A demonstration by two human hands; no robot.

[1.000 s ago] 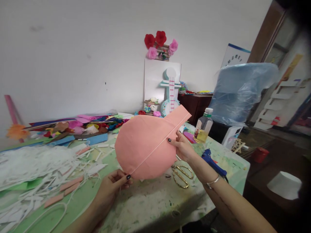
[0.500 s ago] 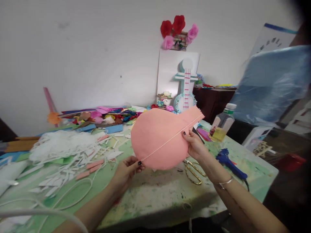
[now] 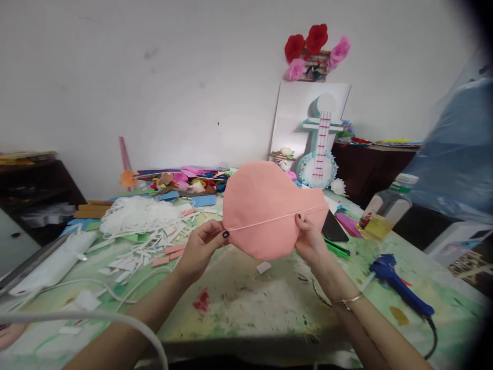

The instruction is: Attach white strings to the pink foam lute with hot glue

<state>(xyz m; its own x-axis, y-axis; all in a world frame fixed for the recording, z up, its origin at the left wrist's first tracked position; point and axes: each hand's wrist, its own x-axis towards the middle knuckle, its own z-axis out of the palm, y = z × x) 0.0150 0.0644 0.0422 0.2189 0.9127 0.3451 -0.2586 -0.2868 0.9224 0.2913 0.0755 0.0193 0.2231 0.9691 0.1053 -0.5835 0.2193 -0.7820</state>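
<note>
A pink paper cutout (image 3: 262, 192), round with a short neck at its right end, is held up over the table. A thin pale string (image 3: 265, 221) runs across its face from the left edge to the neck. My left hand (image 3: 206, 244) pinches the string's end against the left edge between thumb and fingers. Near the neck, my right hand (image 3: 310, 239) grips the lower edge, thumb in front by the string and fingers hidden behind. Partly covered by my right wrist are gold-handled scissors (image 3: 319, 293) on the table.
To the right lie a blue glue gun (image 3: 400, 285) and a bottle of yellow liquid (image 3: 387, 208). White paper strips (image 3: 142, 221) and a white cable (image 3: 100, 316) cover the left. Behind stands a white-and-teal paper instrument (image 3: 319, 149) against a board.
The pink cutout has turned clockwise, its neck dropping and the string lying nearer level. My view has swung left, so the surroundings sit further right. Both hands keep their grip.
</note>
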